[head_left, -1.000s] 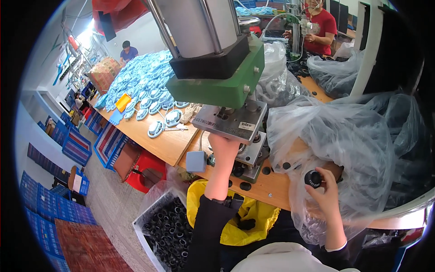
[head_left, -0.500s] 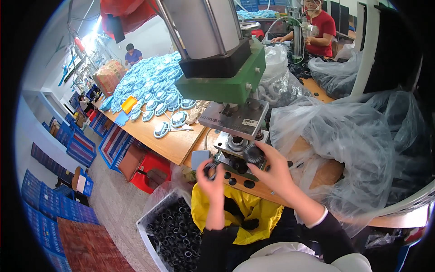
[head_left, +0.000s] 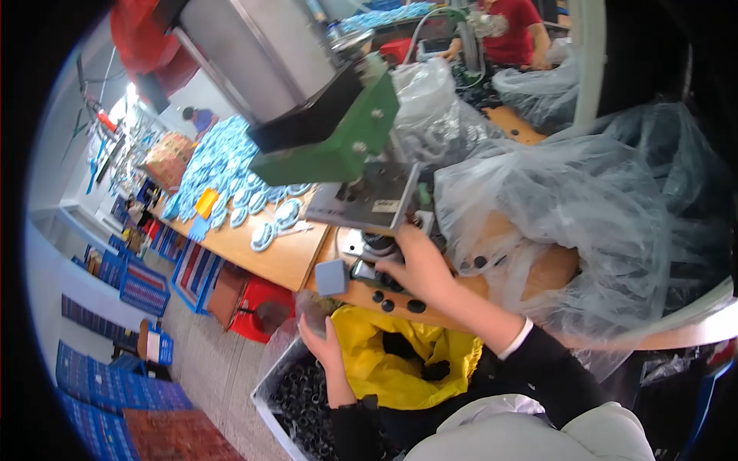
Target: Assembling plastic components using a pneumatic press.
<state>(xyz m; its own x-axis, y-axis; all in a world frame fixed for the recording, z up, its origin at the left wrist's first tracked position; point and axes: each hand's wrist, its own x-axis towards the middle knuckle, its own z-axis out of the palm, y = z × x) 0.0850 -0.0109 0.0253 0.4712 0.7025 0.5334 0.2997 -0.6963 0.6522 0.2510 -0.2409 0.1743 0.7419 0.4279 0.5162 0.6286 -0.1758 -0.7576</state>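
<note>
My right hand (head_left: 427, 269) reaches in under the raised metal plate (head_left: 365, 198) of a green and grey press. Its fingers and thumb curl round a black round part (head_left: 379, 244) at the lower die; the fingertips are partly hidden. Lower and to the left, my left hand (head_left: 324, 349) hangs with thumb and fingers apart and nothing visible in it. It is beside the rim of a yellow bag (head_left: 361, 384) with dark parts inside. Below it stands a white bin (head_left: 270, 415) full of black rings (head_left: 304, 399).
A blue-grey box (head_left: 331, 277) sits left of the die, and several black discs (head_left: 416, 306) lie at the table's front edge. Clear plastic sheeting (head_left: 538, 184) heaps up on the right. Light blue parts (head_left: 223, 165) cover the left table. A person in red (head_left: 511, 31) is at the far side.
My right hand has brought the black ribbed part in under the press plate. My left hand has moved down and left toward the bin, and its black ring no longer shows. The view has shifted.
</note>
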